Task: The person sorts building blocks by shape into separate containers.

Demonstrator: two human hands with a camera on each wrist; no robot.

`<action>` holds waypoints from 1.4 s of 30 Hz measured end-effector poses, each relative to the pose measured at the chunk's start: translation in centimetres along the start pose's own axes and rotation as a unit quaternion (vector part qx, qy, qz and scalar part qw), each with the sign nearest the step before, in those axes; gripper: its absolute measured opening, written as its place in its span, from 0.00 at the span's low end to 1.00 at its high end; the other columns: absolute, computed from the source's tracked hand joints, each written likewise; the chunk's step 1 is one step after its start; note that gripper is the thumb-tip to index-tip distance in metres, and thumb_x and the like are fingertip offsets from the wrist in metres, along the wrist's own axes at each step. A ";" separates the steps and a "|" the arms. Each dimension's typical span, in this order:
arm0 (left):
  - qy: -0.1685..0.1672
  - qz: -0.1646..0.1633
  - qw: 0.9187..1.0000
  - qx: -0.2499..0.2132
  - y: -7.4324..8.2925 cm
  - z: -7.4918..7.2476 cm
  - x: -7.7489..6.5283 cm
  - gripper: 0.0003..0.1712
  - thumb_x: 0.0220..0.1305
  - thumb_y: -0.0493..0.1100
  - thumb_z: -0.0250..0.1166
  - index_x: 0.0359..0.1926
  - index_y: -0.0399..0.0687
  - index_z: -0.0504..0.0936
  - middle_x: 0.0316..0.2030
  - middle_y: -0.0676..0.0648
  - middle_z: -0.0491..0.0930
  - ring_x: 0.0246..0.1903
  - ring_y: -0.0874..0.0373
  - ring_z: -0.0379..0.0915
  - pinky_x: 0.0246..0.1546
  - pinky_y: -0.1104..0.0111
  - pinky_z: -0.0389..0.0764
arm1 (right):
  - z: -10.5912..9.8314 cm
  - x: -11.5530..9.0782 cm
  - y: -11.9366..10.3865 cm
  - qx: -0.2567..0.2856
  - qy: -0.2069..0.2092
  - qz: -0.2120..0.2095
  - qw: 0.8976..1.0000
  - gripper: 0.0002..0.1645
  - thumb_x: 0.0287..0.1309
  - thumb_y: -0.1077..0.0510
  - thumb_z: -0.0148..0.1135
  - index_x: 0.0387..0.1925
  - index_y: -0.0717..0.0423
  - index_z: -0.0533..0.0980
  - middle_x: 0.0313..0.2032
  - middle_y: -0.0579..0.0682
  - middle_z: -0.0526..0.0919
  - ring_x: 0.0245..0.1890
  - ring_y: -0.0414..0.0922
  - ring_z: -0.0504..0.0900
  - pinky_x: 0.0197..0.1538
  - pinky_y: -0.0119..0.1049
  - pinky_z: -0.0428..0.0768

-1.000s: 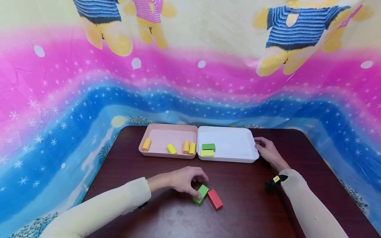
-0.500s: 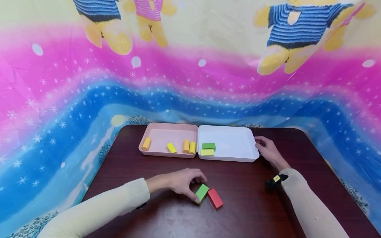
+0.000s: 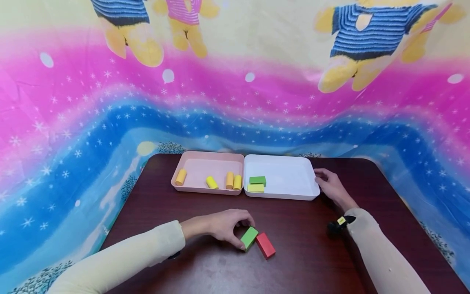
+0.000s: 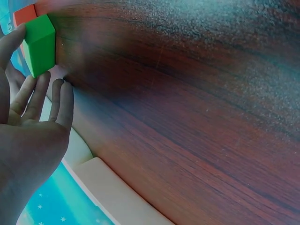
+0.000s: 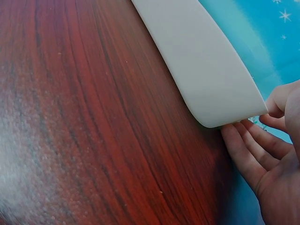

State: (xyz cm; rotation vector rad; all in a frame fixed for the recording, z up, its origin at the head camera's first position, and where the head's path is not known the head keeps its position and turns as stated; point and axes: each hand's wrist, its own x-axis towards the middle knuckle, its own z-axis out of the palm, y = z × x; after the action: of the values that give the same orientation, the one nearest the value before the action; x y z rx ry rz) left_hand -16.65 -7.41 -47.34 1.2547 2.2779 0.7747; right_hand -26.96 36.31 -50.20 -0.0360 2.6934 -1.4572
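My left hand (image 3: 227,226) pinches a green block (image 3: 249,238) over the dark wooden table, thumb at its near end and fingertips at its far end. In the left wrist view the green block (image 4: 41,46) sits between the thumb (image 4: 14,40) and the fingertips. A red block (image 3: 265,246) lies slanted right beside it on the table. At the far right, my right hand (image 3: 331,187) rests its fingertips against the outer right wall of a white tray (image 3: 290,197). The right wrist view shows the fairly straight fingers (image 5: 251,152) at the tray's corner.
Inside the white tray lie a dark green block (image 3: 258,181) and a pale yellow block (image 3: 255,188). A pink tray (image 3: 205,191) adjoins it on the left, with several yellow and orange cylinders (image 3: 229,180). A patterned cloth (image 3: 235,102) hangs behind the table.
My left thumb has moved from over the green block to its near end, and the fingers have closed in. The green block has shifted slightly. The right hand stays at the tray.
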 end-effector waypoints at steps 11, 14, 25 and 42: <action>-0.009 -0.002 1.000 0.012 0.3 -0.2 0.0 0.33 0.56 0.54 0.82 0.59 0.53 0.80 0.51 0.56 0.79 0.53 0.62 0.75 0.55 0.76 0.75 | 0.0 0.0 -0.1 -0.006 0.001 0.000 1.000 0.30 0.84 0.58 0.48 0.78 0.65 0.62 0.69 0.70 0.70 0.65 0.64 0.75 0.52 0.43 0.85; -0.009 -0.002 1.000 0.013 0.3 -0.2 -0.1 0.33 0.56 0.54 0.82 0.59 0.54 0.80 0.50 0.58 0.79 0.53 0.62 0.75 0.55 0.75 0.76 | 0.0 0.0 -0.2 -0.007 0.001 0.001 1.000 0.30 0.84 0.57 0.47 0.79 0.64 0.62 0.69 0.70 0.70 0.66 0.64 0.74 0.54 0.45 0.85; -0.003 -0.003 1.000 0.027 0.3 0.1 -0.1 0.33 0.56 0.53 0.82 0.60 0.55 0.80 0.50 0.60 0.78 0.54 0.63 0.74 0.55 0.76 0.75 | 0.0 0.1 0.1 -0.003 0.004 -0.002 1.000 0.30 0.83 0.58 0.47 0.78 0.65 0.62 0.69 0.70 0.70 0.65 0.64 0.75 0.51 0.40 0.85; 0.006 -0.011 0.997 0.075 0.6 -1.1 0.5 0.33 0.57 0.55 0.81 0.60 0.50 0.79 0.51 0.53 0.80 0.51 0.63 0.74 0.55 0.77 0.75 | 0.0 0.0 0.0 -0.002 0.006 -0.007 1.000 0.29 0.83 0.58 0.47 0.78 0.65 0.63 0.69 0.70 0.70 0.65 0.64 0.75 0.49 0.38 0.85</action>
State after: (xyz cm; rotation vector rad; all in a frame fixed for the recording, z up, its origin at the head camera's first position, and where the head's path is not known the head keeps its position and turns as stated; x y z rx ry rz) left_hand -17.15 -7.01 -46.19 1.2904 2.3938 0.6157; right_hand -27.00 36.31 -50.24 -0.0474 2.7102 -1.4615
